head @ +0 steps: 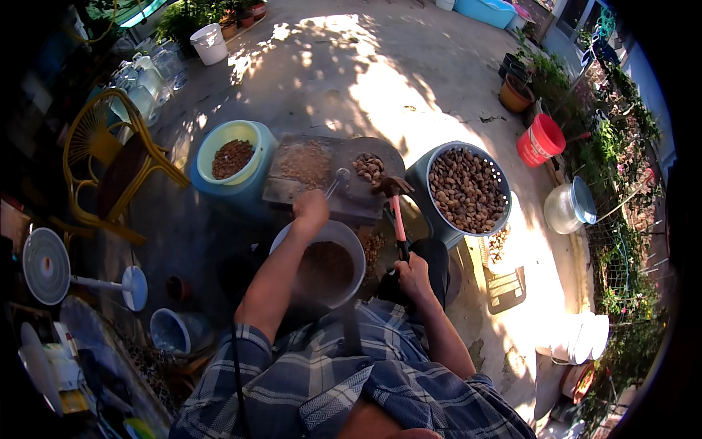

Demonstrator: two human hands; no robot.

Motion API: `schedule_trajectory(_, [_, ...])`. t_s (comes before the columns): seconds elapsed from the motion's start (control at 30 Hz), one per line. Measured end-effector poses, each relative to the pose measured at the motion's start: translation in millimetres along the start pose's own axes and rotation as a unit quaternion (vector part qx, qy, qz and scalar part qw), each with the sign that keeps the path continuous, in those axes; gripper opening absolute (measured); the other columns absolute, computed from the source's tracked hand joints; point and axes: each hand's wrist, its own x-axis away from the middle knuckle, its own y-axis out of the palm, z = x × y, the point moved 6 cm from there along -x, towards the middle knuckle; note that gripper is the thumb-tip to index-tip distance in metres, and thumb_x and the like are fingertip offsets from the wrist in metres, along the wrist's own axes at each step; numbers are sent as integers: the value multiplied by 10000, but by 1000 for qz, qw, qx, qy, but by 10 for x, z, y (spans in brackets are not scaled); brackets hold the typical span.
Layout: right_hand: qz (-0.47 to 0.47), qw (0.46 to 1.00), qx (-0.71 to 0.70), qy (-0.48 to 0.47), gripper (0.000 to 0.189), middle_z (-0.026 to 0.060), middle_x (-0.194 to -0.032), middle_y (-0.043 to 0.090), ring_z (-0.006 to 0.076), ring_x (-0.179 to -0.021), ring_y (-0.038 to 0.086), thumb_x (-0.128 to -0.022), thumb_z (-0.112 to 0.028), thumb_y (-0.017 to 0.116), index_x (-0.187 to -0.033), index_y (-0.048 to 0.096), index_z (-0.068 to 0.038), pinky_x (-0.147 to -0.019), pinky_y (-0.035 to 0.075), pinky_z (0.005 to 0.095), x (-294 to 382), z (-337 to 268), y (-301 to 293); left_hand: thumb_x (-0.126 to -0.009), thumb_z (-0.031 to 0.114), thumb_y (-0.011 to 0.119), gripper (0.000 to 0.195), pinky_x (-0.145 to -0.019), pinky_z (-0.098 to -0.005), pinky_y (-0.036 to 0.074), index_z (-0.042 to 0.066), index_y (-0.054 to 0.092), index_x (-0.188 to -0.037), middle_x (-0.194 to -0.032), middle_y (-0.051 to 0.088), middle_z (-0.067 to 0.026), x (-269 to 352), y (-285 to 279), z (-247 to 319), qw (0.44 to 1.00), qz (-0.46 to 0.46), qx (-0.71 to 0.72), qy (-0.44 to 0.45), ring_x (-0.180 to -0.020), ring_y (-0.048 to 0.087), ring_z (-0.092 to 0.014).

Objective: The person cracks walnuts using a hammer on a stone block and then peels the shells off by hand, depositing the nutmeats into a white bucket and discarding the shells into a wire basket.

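My left hand grips a wire tool with a rounded, looped metal head, held over a dark slab. On the slab lie crumbled shell bits to the left and a small heap of unshelled nuts, almond-like, to the right. My right hand is closed around the black grip of a claw hammer with an orange-pink handle. Its head rests by or just above the slab's right edge; contact cannot be told. Below my left forearm, a pale bucket between my legs holds brown fragments.
Left of the slab, a yellow bowl of brown kernels sits on a blue container. A perforated grey colander full of unshelled nuts stands at right. A rattan chair, a red bucket and a glass jar stand farther out.
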Motion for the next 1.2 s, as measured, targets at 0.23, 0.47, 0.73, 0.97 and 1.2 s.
schedule_trajectory(0.23, [36,995,48,-80,178,72,-584,503,159,-535,509,-831,-136,576,-767,507,16,-512,406,332,31,-793,-119,-869,146,603,165,-776,-497,536,32,718,-899,-968,682,-215,-31,108,-50,1000,20,14,18,-934,658,-398])
schedule_trajectory(0.47, [73,972,65,-212,171,211,-629,537,362,-594,578,-844,-107,614,-899,523,28,-577,440,427,-38,-1959,-126,-811,74,629,134,-756,-481,545,26,724,-890,-941,688,-217,26,13,-6,1000,-4,2,16,-930,665,-393])
schedule_trajectory(0.73, [-8,953,270,-137,165,279,-731,606,478,-721,610,-801,-104,571,-861,530,44,-650,479,533,-335,-1167,387,-754,42,686,206,-785,-440,560,39,732,-955,-992,697,-196,31,-93,83,999,-27,14,15,-969,676,-358])
schedule_trajectory(0.97, [32,977,165,-134,217,281,-684,586,444,-687,621,-791,-152,609,-858,549,46,-621,483,488,-62,-1503,91,-760,52,681,194,-776,-446,561,38,731,-947,-984,698,-193,60,-24,22,999,-39,9,19,-953,679,-367])
schedule_trajectory(1.2, [47,988,116,-88,214,187,-592,532,286,-584,583,-815,-161,592,-787,534,43,-574,440,400,166,-908,-55,-760,63,692,193,-785,-447,558,40,732,-947,-969,700,-192,39,34,16,999,-31,34,-14,-954,677,-369])
